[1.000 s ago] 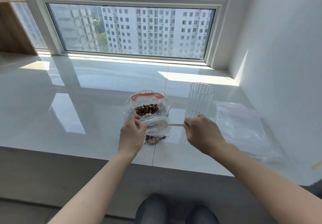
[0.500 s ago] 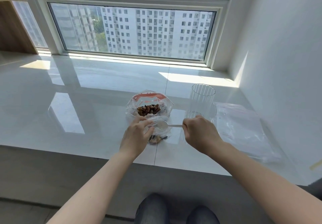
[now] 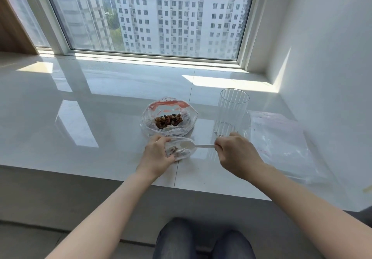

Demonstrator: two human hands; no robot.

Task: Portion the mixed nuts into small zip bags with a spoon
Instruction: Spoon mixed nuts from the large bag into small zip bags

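A large clear bag (image 3: 150, 127) with a red zip strip lies open on the white counter, mixed nuts (image 3: 168, 120) heaped inside it. Just in front of it, my left hand (image 3: 157, 155) grips a small clear zip bag (image 3: 181, 152) tipped on its side, its mouth facing right. A few nuts lie inside the small bag. My right hand (image 3: 236, 154) pinches the handle of a white plastic spoon (image 3: 199, 146). The spoon's bowl is inside the small bag's mouth.
A tall ribbed clear glass (image 3: 231, 113) stands right of the large bag, just behind my right hand. Flat clear zip bags (image 3: 281, 138) lie at the right by the wall. The counter's front edge (image 3: 120, 178) runs under my forearms. My knees show below.
The small bag has been tipped from hanging upright to lying sideways in my left hand, which shifted its grip lower round it. The spoon's bowl stays in the bag's mouth.
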